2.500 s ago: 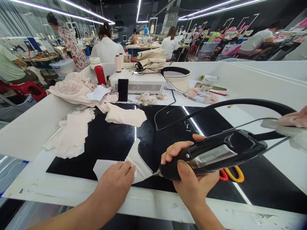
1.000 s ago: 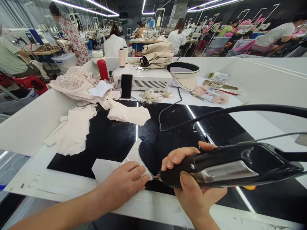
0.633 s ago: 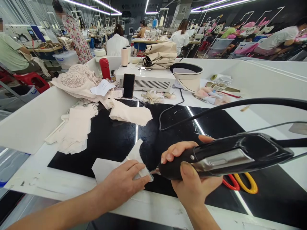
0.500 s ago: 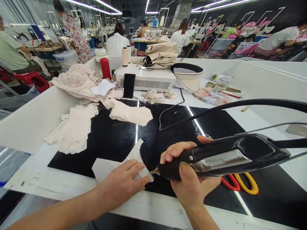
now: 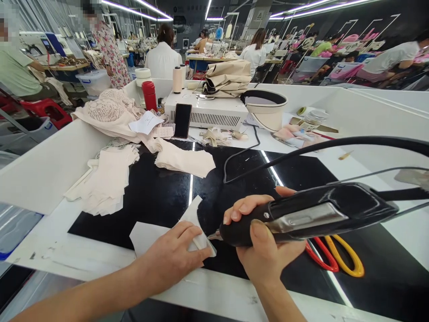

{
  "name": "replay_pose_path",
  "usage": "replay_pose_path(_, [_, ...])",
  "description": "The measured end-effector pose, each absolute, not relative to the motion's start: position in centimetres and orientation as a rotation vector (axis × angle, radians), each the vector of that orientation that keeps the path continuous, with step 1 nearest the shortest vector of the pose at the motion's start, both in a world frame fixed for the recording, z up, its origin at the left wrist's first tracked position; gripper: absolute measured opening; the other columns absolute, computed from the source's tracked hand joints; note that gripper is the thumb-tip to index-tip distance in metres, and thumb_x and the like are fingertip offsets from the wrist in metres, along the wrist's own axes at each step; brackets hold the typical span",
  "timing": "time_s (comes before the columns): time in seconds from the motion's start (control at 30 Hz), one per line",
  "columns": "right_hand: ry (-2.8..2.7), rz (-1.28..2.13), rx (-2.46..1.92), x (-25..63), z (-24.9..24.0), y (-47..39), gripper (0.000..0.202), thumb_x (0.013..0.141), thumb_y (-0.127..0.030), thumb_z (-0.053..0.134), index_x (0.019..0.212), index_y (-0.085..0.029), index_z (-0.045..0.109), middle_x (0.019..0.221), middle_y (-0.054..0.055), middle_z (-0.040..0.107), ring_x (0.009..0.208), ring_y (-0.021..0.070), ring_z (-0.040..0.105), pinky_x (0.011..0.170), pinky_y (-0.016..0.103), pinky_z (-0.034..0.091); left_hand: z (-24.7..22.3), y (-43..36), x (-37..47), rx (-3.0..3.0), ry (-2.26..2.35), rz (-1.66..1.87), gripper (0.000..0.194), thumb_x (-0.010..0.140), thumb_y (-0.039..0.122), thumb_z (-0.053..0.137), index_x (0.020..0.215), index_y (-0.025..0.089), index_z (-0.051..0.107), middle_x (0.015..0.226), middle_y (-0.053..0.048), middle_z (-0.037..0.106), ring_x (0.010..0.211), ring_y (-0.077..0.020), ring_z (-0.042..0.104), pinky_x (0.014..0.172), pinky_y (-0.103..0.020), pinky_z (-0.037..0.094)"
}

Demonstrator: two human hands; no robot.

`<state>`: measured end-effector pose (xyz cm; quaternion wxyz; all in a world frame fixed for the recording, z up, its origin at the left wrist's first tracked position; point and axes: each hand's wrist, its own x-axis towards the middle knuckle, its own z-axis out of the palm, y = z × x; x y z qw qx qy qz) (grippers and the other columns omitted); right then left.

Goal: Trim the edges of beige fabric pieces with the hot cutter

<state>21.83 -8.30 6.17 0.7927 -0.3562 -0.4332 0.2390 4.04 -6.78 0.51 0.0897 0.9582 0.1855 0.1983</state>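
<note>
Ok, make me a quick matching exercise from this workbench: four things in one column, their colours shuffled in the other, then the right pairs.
Things:
1. flask
2. phone
3. handheld tool in the right hand
4. fabric piece under the left hand

Colours:
A. white
B. red
C. black and silver
D. plain black

Pairs: 1-B, 2-D, 3-C, 4-A

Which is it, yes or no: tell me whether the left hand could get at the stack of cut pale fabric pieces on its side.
Probably yes. The left hand presses a white fabric piece, and only bare black mat lies between it and the stack of pale pieces; it would have to release the piece.
</note>
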Motion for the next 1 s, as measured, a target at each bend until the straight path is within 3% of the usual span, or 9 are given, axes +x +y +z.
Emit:
replay_pose_path(0.3, [-0.942, 0.564, -0.734, 21.6, 5.7, -8.2, 0.042, 0.089, -0.026, 0.083, 0.126, -0.032, 0.062, 0.082, -0.004, 0.066, 0.063, 0.0156, 0.064, 0.053, 0.030, 0.058, 0.7, -7.5, 4.3, 2.841, 0.577, 0.624, 0.026, 0.099, 0.019, 0.069, 0.125, 0.019, 0.064, 0.120, -0.013, 0.062, 0.115, -0.0285, 0.063, 0.098, -0.042, 0.062])
replay_pose_path(0.5, [-0.961, 0.563, -0.717, 21.6, 5.7, -8.5, 0.044, 0.089, -0.026, 0.082, 0.128, -0.033, 0.061, 0.084, -0.003, 0.065, 0.065, 0.0155, 0.065, 0.055, 0.030, 0.059, 0.6, -6.6, 3.7, 2.857, 0.596, 0.555, 0.035, 0.097, 0.024, 0.074, 0.129, 0.016, 0.063, 0.127, -0.015, 0.063, 0.120, -0.0298, 0.064, 0.103, -0.045, 0.061])
replay_pose_path(1.0, [-0.940, 0.556, -0.693, 21.5, 5.8, -7.8, 0.046, 0.088, -0.028, 0.084, 0.128, -0.033, 0.063, 0.084, -0.003, 0.067, 0.064, 0.0147, 0.064, 0.055, 0.029, 0.059, 1.0, -5.1, 2.8, 2.785, 0.533, 0.526, 0.029, 0.099, 0.024, 0.071, 0.127, 0.019, 0.066, 0.127, -0.016, 0.061, 0.120, -0.0305, 0.063, 0.103, -0.045, 0.060])
